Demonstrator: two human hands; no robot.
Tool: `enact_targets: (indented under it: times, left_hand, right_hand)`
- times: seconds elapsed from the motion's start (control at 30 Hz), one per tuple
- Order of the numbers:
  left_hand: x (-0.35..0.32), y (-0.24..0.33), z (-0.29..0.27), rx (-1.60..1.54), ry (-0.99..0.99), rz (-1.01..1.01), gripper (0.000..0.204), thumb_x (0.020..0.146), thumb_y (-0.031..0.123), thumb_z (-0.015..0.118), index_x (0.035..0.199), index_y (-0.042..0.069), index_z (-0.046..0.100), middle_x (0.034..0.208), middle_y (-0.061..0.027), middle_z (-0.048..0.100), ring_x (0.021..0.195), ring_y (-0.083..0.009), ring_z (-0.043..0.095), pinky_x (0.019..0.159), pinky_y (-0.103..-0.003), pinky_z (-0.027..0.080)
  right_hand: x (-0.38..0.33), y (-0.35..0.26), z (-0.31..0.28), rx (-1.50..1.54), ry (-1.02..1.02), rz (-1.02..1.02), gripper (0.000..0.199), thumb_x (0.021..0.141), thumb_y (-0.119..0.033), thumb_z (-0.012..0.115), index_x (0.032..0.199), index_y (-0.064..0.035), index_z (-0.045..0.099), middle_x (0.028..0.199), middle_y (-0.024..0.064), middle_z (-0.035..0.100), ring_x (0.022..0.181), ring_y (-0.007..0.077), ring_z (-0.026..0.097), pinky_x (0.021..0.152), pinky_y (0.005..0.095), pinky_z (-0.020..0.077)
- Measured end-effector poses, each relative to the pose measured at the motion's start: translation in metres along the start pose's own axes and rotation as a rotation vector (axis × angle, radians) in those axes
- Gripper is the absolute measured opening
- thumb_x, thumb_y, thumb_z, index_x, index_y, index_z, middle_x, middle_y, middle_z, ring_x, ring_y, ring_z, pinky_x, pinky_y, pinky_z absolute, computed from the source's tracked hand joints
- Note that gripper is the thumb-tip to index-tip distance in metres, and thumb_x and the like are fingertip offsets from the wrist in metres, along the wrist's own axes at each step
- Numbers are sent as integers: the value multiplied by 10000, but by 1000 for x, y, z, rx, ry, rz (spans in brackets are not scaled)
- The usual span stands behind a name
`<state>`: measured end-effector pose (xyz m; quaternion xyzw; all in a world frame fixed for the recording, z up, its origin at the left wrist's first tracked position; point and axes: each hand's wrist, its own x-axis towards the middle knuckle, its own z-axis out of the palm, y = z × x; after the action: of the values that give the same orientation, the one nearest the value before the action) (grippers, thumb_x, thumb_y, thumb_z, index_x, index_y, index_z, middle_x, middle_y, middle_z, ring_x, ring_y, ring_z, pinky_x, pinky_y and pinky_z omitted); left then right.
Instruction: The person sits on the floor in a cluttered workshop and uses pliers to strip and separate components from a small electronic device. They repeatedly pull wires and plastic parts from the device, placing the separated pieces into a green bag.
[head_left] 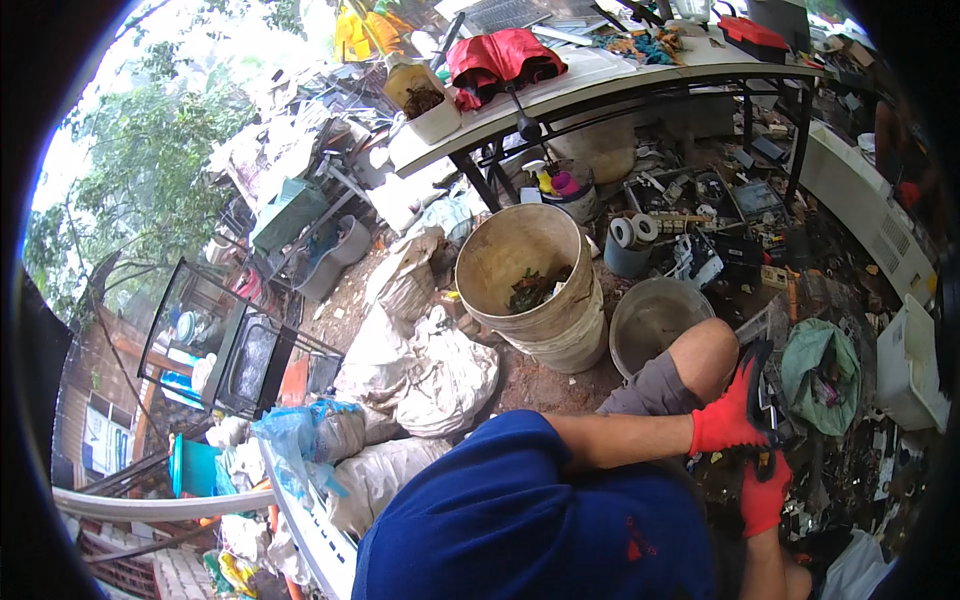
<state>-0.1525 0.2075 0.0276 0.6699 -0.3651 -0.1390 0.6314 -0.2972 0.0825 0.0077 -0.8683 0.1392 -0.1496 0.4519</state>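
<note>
Scrap-littered ground (525, 382); red-gloved left hand (727, 412), right hand (764, 497) together near green sack (818, 372); can't tell fingers' opening or hold.

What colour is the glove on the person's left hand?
Red, with black at the fingers; the left glove shows best in the head view.

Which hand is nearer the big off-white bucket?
Left. Your left hand is to the right of the bucket, lower in view; your right hand is even lower and farther away.
</note>
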Motion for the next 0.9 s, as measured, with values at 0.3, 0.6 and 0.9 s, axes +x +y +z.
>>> enact_targets:
  times: [0.3, 0.6, 0.9]
  left_hand:
    - [10, -16, 5, -300, 46, -326, 672, 892, 322, 626, 1428, 69, 310, 1337, -129, 466, 1188, -245, 472, 1015, -375, 393]
    - [13, -43, 1, -1136, -177, -350, 393, 938, 382, 574, 1216, 105, 557, 1117, -57, 601, 1019, -155, 563, 892, -317, 451]
    - [17, -50, -17, -259, -274, 367, 555, 832, 315, 699, 1278, 53, 500, 1272, -137, 493, 1160, -261, 477, 974, -376, 409]
  right_hand:
    - [-4, 10, 6, -327, 90, -102, 544, 769, -108, 660, 1275, 37, 524, 960, 229, 640, 880, 406, 603, 770, 451, 486]
    - [8, 4, -2, 141, -110, 125, 568, 759, -14, 630, 1312, 23, 509, 1109, 176, 631, 1078, 267, 588, 937, 358, 437]
    - [-14, 78, 8, 434, -133, 361, 567, 800, -60, 666, 1316, 6, 442, 1195, 131, 554, 1117, 243, 538, 966, 350, 424]
